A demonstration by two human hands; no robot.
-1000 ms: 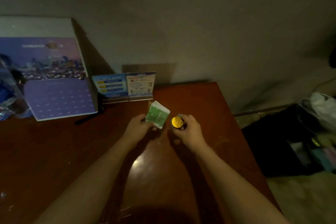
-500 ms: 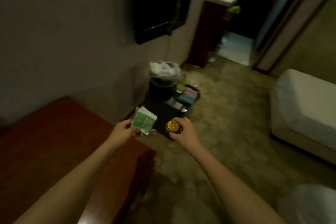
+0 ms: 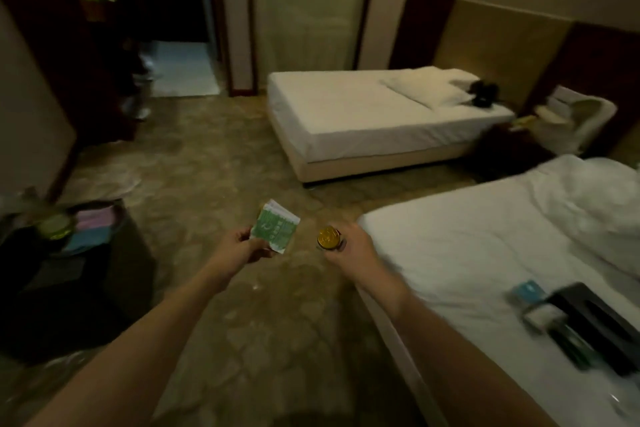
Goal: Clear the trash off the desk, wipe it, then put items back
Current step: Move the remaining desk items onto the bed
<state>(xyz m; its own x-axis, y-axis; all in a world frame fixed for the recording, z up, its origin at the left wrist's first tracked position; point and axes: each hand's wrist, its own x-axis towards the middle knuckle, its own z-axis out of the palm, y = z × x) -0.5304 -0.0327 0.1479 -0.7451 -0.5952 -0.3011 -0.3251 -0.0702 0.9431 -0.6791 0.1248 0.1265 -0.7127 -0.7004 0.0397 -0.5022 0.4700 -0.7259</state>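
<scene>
Two full hands, turned away from the counter

The left hand (image 3: 239, 250) pinches a green paper packet (image 3: 276, 230) by its corner, and the right hand (image 3: 349, 246) is wrapped round a small jar with a gold lid (image 3: 328, 238). A second ago both hands held these same things over the red-brown counter; now the person has turned, and the counter is out of sight. The things are over the carpet floor (image 3: 221, 163), with the near bed (image 3: 467, 253) at about three o'clock. I think they are being moved off so the counter can be wiped. The packet looks flat and a bit bent. The jar stands up straight, lid shiny and round. At nine o'clock sits a dark bag (image 3: 62, 270).
</scene>
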